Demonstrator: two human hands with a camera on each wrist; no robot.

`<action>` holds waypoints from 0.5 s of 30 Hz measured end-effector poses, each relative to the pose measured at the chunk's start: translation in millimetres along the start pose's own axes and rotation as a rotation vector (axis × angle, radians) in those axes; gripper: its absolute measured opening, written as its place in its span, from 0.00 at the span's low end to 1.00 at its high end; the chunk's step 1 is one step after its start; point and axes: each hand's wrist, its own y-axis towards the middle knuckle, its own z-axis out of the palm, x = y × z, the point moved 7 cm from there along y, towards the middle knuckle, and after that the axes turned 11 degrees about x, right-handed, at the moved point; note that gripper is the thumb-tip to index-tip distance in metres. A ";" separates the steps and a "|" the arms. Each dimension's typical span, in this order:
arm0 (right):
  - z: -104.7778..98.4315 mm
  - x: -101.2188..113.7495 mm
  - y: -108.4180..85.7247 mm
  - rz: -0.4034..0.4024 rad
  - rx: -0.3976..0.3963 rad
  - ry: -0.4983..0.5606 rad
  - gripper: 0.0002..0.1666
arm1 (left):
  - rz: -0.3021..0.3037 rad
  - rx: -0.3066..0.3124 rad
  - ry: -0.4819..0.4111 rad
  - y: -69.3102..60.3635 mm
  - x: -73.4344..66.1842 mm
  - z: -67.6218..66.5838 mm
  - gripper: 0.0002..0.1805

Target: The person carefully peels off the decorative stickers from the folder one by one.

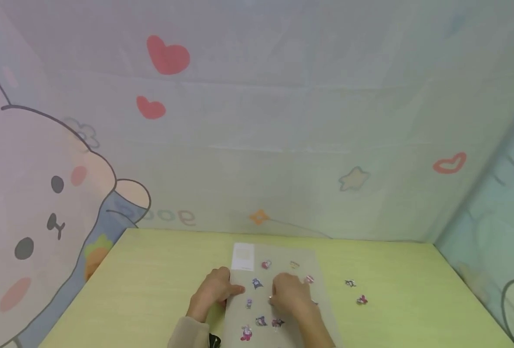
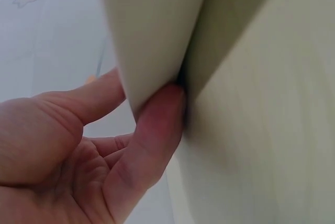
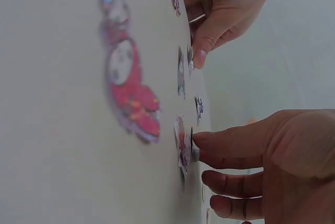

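My left hand (image 1: 215, 289) grips the left edge of a pale board (image 1: 283, 256) lying on the table. In the left wrist view its thumb is on the upper face and a finger is tucked under the raised edge of the board (image 2: 152, 35). Over the middle of the board, my right hand (image 1: 289, 293) pinches a small shiny sticker (image 3: 195, 152) between thumb and forefinger, at the board's surface. Most of that sticker is hidden by the fingers. Around it are several cartoon stickers, among them a pink one (image 1: 246, 333) and a dark blue one (image 1: 257, 283).
A white paper rectangle (image 1: 242, 256) lies on the board's far left corner. Two loose stickers lie on the yellow-green table (image 1: 396, 275) right of the board, one grey (image 1: 350, 283) and one pink (image 1: 361, 299). A printed cloth backdrop (image 1: 248, 121) stands behind.
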 end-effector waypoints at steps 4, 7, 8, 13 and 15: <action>3.3 -2.4 0.3 0.001 0.006 0.018 0.13 | -0.002 -0.002 -0.005 -1.2 1.0 1.6 0.16; 5.1 -3.8 0.9 0.006 0.009 0.026 0.12 | 0.012 -0.008 -0.004 -1.6 0.8 1.5 0.16; 5.2 -4.0 1.1 0.007 0.011 0.025 0.12 | 0.016 -0.009 -0.004 -1.3 0.8 1.5 0.15; 3.9 -3.9 0.9 0.013 0.008 0.018 0.12 | 0.028 -0.006 0.000 0.1 -0.1 0.2 0.15; 2.3 -3.7 0.5 0.015 0.004 0.013 0.12 | 0.035 -0.004 -0.001 0.8 -0.9 -0.3 0.15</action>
